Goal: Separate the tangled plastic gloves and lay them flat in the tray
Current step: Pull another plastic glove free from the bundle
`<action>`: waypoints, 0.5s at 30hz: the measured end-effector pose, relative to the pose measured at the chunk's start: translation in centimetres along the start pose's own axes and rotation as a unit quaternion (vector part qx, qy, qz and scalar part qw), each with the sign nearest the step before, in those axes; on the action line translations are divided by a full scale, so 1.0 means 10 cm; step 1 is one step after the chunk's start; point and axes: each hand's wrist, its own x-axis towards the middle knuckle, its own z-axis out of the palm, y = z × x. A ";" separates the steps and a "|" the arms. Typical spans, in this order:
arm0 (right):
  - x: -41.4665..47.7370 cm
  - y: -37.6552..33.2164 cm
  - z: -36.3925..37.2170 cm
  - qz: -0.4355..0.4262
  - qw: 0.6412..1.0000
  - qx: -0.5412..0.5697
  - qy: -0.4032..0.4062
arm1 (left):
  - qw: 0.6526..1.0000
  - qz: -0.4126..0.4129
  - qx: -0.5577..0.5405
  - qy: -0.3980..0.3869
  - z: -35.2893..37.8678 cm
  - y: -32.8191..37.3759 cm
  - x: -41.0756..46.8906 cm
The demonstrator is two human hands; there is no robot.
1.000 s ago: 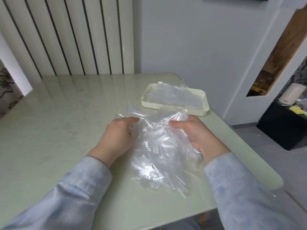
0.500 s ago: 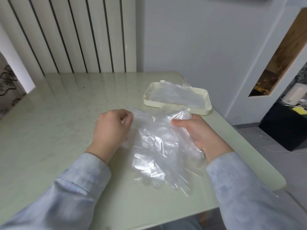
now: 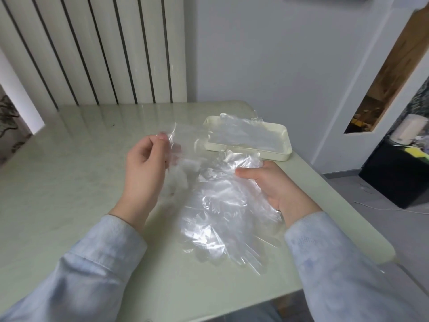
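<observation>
My left hand (image 3: 146, 168) pinches one glove (image 3: 178, 156) held above the counter (image 3: 69, 182) while my right hand (image 3: 274, 184) grips the tangled pile (image 3: 222, 205) near the right edge, so I should peel slowly sideways, pile pinned, then spread it in the tray (image 3: 255, 155) at the far right corner.

Left hand (image 3: 145, 168) raised, fingertips pinched — right hand (image 3: 271, 182) low, fingers curled.

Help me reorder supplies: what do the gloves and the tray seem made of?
Gloves: thin clear plastic film, glossy; the table shows through, and the creases catch bright glints. Tray: cream, smooth, dull sheen, with rounded corners and a raised rim; probably moulded plastic, though coated metal cannot be excluded.
</observation>
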 end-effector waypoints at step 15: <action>0.02 0.02 -0.01 0.004 1.000 -0.017 -0.006 | 0.952 -0.190 0.103 -0.215 0.12 -0.08 -0.16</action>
